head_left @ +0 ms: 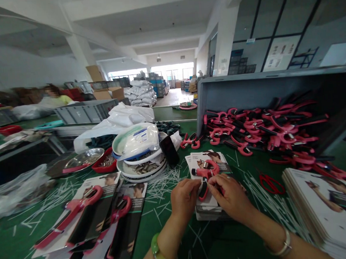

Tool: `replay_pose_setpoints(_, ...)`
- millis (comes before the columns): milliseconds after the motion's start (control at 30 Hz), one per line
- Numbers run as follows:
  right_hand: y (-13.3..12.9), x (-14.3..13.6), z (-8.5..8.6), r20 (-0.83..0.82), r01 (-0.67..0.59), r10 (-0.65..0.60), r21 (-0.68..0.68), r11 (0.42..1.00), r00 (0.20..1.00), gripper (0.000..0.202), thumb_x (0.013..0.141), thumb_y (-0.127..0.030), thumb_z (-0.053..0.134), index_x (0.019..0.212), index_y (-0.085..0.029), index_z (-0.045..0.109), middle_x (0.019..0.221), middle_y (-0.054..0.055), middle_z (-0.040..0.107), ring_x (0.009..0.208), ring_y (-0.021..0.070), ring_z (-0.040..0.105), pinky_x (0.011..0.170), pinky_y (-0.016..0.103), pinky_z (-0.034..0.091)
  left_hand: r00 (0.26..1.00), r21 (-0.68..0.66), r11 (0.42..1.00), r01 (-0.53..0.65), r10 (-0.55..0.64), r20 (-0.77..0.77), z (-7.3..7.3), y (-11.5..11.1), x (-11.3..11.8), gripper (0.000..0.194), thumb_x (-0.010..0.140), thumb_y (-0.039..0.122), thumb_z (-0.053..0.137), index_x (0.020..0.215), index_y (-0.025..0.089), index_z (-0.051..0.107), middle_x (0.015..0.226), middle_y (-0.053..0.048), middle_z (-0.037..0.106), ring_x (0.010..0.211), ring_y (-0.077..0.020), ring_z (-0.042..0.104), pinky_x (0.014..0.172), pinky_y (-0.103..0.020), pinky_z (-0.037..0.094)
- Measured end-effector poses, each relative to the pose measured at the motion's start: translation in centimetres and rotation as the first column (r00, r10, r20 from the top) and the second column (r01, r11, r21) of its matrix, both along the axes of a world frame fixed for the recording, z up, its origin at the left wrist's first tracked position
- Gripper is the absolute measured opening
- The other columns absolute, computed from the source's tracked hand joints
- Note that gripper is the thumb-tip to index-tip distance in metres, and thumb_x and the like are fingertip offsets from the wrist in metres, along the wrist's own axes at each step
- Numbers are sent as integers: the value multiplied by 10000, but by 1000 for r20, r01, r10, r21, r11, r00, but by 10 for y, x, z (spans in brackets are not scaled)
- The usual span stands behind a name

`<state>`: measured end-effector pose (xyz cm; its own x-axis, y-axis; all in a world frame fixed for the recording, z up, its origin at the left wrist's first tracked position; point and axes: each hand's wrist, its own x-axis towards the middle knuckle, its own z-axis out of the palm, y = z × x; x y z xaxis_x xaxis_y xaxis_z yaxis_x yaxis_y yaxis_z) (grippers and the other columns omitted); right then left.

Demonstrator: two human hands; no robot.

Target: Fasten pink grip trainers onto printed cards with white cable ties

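Note:
A red and black plier-like tool (pixel 206 173) lies on a stack of printed cards (pixel 202 159) in front of me. My left hand (pixel 184 200) is closed at the left of its handles, thumb and finger pinched on something thin and pale, perhaps a white tie. My right hand (pixel 230 196) is closed at the right of the handles, its fingertips near the same spot; what they hold is too small to make out. Carded red tools (pixel 87 211) lie in a pile at the left.
A grey crate (pixel 199 105) on its side spills red tools at the right. Card stack (pixel 322 214), red scissors (pixel 271 184) and white ties (pixel 166 180) lie nearby. White bowls (pixel 143 171) and a dark phone (pixel 168 151) stand behind. A person (pixel 64 99) is far left.

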<state>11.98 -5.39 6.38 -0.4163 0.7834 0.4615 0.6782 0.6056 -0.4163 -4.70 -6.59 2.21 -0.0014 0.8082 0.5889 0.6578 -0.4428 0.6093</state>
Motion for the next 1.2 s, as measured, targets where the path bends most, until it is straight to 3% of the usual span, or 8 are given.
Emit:
replay_pose_setpoints(300,3,-4,4,-17,67,-67,26,997,998,123,835,-240,466,837,-200,583,651,4,605,601,154,552,569,264,382,996,-29,998,52,-50,79,0,0,4,177,860,195,517,904,218,687,818,-28,693,754,-135,626,667,-220,469)
replay_pose_setpoints(700,3,-4,0,20,4,-5,53,999,1000,192,903,-229,399,840,-193,577,781,58,629,755,196,569,654,307,401,993,-60,998,18,-11,117,-4,2,6,170,859,213,526,912,225,687,840,-23,695,770,-134,629,664,-219,474)
replay_pose_setpoints(1033,7,-2,10,-53,-88,83,-104,991,995,216,909,-274,409,778,-202,565,742,38,609,726,176,561,667,305,430,992,-16,999,44,-41,122,-2,3,5,174,862,216,523,902,225,692,804,-28,693,730,-130,626,650,-222,471)
replay_pose_setpoints(1200,10,-2,17,-77,-137,123,-217,966,989,219,881,-268,452,703,-194,555,705,15,607,687,157,563,635,288,436,981,8,994,110,-110,163,-2,5,4,152,848,207,548,865,204,699,764,-30,692,705,-129,625,639,-220,464)
